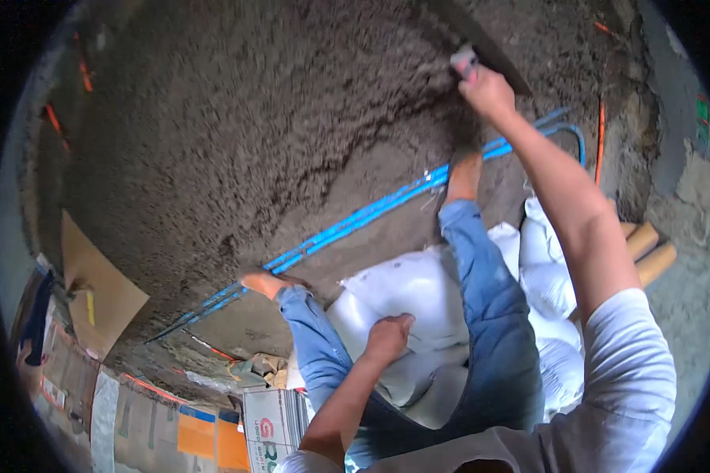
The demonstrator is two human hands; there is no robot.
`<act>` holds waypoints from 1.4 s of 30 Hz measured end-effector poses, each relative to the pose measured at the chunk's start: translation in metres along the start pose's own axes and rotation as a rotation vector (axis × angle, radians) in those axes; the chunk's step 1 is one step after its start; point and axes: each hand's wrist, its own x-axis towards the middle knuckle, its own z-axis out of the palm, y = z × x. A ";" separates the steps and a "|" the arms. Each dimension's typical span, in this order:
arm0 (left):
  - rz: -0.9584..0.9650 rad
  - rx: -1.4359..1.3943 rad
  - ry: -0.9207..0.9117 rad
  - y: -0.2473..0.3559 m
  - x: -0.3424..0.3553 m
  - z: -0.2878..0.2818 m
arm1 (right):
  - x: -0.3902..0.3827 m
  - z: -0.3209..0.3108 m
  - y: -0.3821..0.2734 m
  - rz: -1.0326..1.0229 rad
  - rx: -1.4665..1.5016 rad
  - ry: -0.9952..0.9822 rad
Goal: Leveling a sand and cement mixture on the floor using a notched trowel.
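My right hand [485, 93] grips the pale-and-red handle [465, 67] of a long, dark, flat trowel [497, 55] lying over rough wet mortar [292, 118]. My left hand [388, 337] is closed in front of white sacks [398, 288]; what it holds, if anything, is hidden. My bare feet, below rolled blue trousers, are at two or three blue pipes [355, 221] that run diagonally along the mortar's near edge and bend round at the right.
At the left are a cardboard sheet [102, 292] and paneled covering. A printed box [268, 426] and orange sheets [197, 433] lie low at left. Beige rolls [651, 260] lie beside the sacks at right. Orange conduit [599, 138] runs along the right edge.
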 end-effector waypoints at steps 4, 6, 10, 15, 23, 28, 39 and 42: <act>-0.047 -0.048 0.038 -0.052 -0.012 -0.005 | -0.045 0.068 -0.049 -0.011 -0.022 -0.040; 0.035 -0.068 0.013 -0.051 -0.014 -0.019 | -0.088 0.100 -0.076 -0.053 -0.015 -0.073; 0.013 -0.121 -0.079 -0.041 -0.017 -0.045 | -0.178 0.153 -0.147 -0.208 0.043 -0.098; -0.033 -0.130 -0.083 -0.056 -0.013 -0.045 | -0.234 0.154 -0.286 -0.379 0.300 -0.469; -0.033 -0.111 -0.053 -0.048 0.010 -0.041 | -0.140 0.130 -0.244 -0.216 0.363 -0.453; -0.042 -0.203 -0.020 -0.043 0.007 -0.054 | -0.072 0.083 -0.105 0.058 0.362 -0.169; 0.162 -0.321 0.072 -0.028 -0.034 -0.094 | -0.168 0.206 -0.296 -0.167 0.226 0.039; 0.164 -0.202 -0.025 -0.043 -0.034 -0.075 | -0.259 0.237 -0.370 -0.154 0.268 -0.277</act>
